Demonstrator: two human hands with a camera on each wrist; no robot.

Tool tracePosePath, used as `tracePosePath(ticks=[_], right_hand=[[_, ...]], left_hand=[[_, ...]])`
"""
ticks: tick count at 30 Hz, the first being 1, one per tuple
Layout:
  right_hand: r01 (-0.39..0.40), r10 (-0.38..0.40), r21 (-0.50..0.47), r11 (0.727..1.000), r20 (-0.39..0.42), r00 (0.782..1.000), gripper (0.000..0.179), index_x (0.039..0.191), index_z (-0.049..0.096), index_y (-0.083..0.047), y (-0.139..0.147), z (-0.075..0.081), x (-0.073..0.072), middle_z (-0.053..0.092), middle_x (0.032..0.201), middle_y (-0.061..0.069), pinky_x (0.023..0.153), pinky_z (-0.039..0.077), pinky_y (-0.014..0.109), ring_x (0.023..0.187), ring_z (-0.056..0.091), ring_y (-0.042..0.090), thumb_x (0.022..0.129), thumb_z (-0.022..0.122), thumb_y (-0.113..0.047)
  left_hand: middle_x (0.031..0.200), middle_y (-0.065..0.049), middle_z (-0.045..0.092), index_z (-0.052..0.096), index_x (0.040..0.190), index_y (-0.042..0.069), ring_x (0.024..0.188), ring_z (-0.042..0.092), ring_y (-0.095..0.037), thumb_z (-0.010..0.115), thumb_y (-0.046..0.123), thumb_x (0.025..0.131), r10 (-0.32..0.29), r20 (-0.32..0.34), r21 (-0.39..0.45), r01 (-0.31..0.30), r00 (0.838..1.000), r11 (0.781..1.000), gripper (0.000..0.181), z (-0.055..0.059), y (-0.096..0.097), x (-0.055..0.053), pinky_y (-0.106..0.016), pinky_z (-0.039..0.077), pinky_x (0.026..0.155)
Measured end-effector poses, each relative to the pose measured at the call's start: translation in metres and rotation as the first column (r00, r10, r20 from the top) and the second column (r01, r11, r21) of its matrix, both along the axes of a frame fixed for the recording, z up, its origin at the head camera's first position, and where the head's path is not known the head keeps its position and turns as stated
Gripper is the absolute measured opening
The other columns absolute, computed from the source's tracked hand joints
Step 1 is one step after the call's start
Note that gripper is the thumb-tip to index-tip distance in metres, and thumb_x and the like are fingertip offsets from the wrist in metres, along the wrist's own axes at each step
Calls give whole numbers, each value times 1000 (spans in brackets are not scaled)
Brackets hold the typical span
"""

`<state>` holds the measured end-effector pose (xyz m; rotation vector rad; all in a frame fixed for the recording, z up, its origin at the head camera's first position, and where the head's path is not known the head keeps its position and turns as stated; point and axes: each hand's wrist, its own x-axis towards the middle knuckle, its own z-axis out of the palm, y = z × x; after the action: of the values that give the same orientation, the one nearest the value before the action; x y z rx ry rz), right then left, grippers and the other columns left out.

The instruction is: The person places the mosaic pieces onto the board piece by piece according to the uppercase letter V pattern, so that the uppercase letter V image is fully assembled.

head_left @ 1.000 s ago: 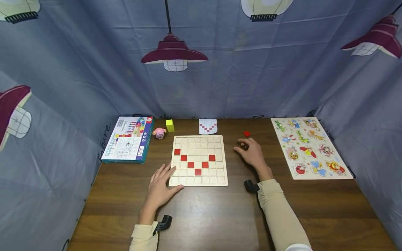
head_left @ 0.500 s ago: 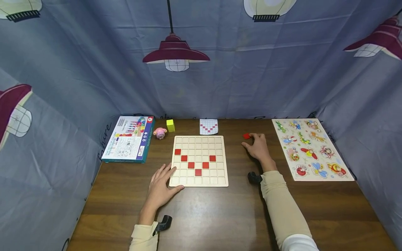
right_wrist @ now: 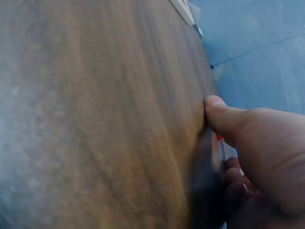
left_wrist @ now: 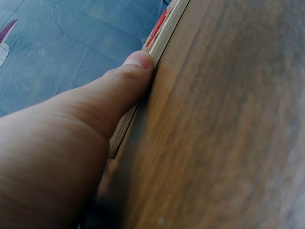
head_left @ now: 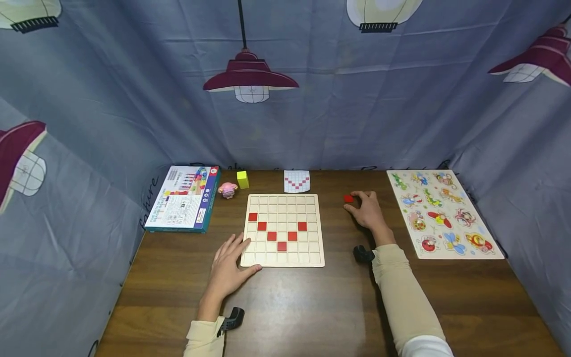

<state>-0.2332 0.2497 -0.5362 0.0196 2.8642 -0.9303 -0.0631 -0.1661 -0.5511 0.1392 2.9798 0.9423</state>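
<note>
A pale wooden grid board (head_left: 285,212) lies on the table, with several red square tiles set in its cells in a lopsided V. My left hand (head_left: 228,267) rests at its lower left corner, the fingers on the left edge; in the left wrist view the thumb (left_wrist: 128,76) presses the front edge. To the right of the board, my right hand (head_left: 369,212) holds a loose red square tile (head_left: 348,198) between thumb and index finger at the tabletop. Only a sliver of that red tile (right_wrist: 219,137) shows behind the thumb in the right wrist view.
Behind the board stands a small pattern card (head_left: 296,181) with a red V. A boxed game (head_left: 183,198), a pink figurine (head_left: 227,190) and a yellow block (head_left: 243,179) are at the left. An insect puzzle board (head_left: 446,214) lies at the right.
My right hand has reached rightward to the loose red tile and drawn it slightly toward me, between index finger and thumb. My left hand stays on the board.
</note>
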Motion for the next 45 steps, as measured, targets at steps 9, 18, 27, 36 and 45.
tracePosePath(ticks=[9,18,27,36,45], right_hand=[[-5,6,7,1000,-68,998,48,142,56,-4,-1,-3,5,40,145,32,113,38,62,131,46,52,101,65,-27],[15,-11,16,1000,-199,980,38,128,65,2,-2,-11,11,49,133,28,106,46,58,120,55,47,102,65,-25],[-69,63,-21,997,-230,971,34,125,66,0,-8,-11,21,51,127,23,83,50,46,93,58,33,99,68,-22],[-223,215,-8,975,-230,949,31,124,69,-8,-41,-3,32,54,125,13,80,47,39,91,54,25,97,71,-25],[-302,296,-4,953,-178,938,30,125,70,-13,-68,5,41,55,127,12,99,52,49,113,61,31,99,69,-27]], left_hand=[[164,-3,41,53,150,20,155,29,-31,80,59,79,-2,-4,2,2,1000,1000,86,0,1,1,-60,22,124],[164,-3,40,52,151,21,156,28,-30,79,61,79,-2,-3,4,2,1000,1000,86,-1,1,-1,-60,21,124],[164,-3,40,53,150,21,155,28,-31,80,61,79,-2,-16,3,2,1000,1000,87,-3,1,0,-61,21,123],[164,-3,40,52,151,21,155,28,-31,79,61,79,-3,-12,-2,3,1000,1000,87,-3,1,0,-61,22,123],[165,-3,39,52,151,21,156,28,-31,79,61,79,-2,-10,-1,2,1000,1000,87,-4,1,0,-60,21,124]])
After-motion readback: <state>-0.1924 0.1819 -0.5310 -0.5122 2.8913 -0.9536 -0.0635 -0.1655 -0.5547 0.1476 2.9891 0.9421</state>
